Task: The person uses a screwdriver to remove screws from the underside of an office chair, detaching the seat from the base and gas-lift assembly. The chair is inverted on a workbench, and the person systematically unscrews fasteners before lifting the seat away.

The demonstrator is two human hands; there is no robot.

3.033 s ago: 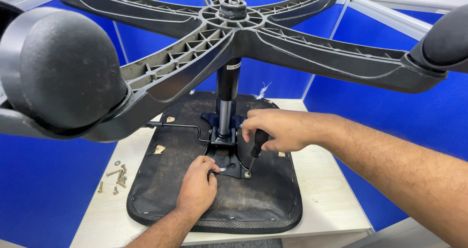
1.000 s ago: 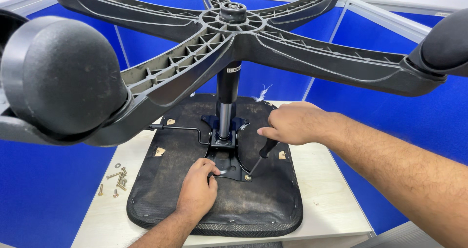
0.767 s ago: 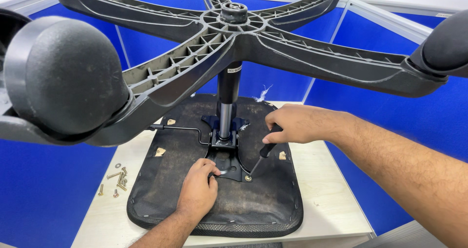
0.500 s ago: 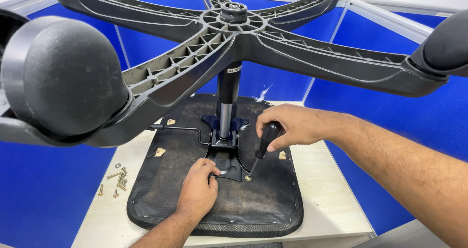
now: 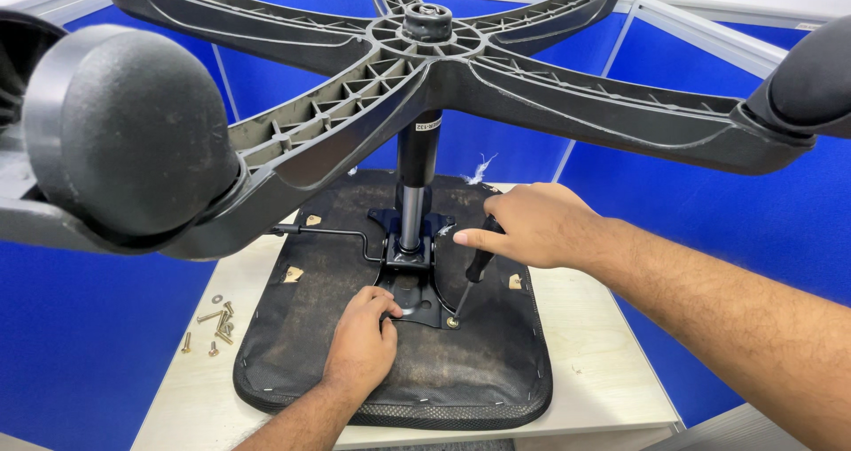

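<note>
Your screwdriver [image 5: 476, 265] stands tilted over the black mounting plate [image 5: 415, 293], its tip set in the screw [image 5: 452, 322] at the plate's front right corner. The plate sits at the middle of the upturned seat base [image 5: 399, 362], which lies flat on the worktop [image 5: 612, 371]. Your right hand [image 5: 532, 229] is curled shut around the screwdriver's dark handle. Your left hand [image 5: 362, 345] rests on the seat, fingers bent and touching the plate's front left edge; whether it pinches anything, you cannot tell from here. From the plate the gas column [image 5: 415, 194] rises to the five-arm wheel base [image 5: 425, 52] overhead. Spare screws [image 5: 215, 322] lie loose at the worktop's left edge. You look to be driving this corner screw; turning it calls for steady downward pressure while you brace the plate.
</note>
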